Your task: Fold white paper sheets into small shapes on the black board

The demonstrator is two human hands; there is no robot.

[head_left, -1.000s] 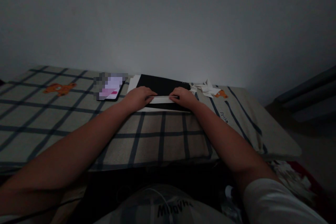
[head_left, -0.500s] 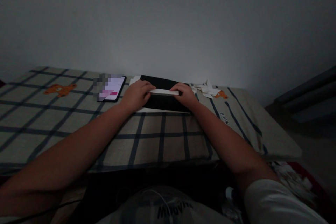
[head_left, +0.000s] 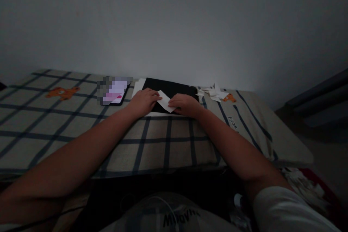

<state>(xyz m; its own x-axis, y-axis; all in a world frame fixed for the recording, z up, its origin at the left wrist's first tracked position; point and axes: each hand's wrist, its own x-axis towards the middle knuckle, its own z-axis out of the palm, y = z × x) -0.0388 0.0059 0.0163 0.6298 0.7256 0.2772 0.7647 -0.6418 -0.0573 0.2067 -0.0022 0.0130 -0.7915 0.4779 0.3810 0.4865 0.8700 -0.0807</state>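
Note:
My left hand (head_left: 144, 100) and my right hand (head_left: 184, 104) meet over a black board (head_left: 174, 88) that lies on the checked cloth. Between them they pinch a small folded white paper strip (head_left: 166, 101), bent short and tilted, its left end at my left fingertips and its lower right end under my right fingers. Both hands have their fingers closed on the strip. A white sheet (head_left: 138, 86) shows under the board's left edge.
A lit phone (head_left: 115, 91) lies left of the board. A pile of folded white paper pieces (head_left: 213, 92) sits to its right. The checked cloth (head_left: 67, 123) with orange bear prints covers the table, which ends at the right. A plain wall stands behind.
The long white strip held stretched between my hands is now folded over to about half its length. My right hand has moved left, closer to my left hand.

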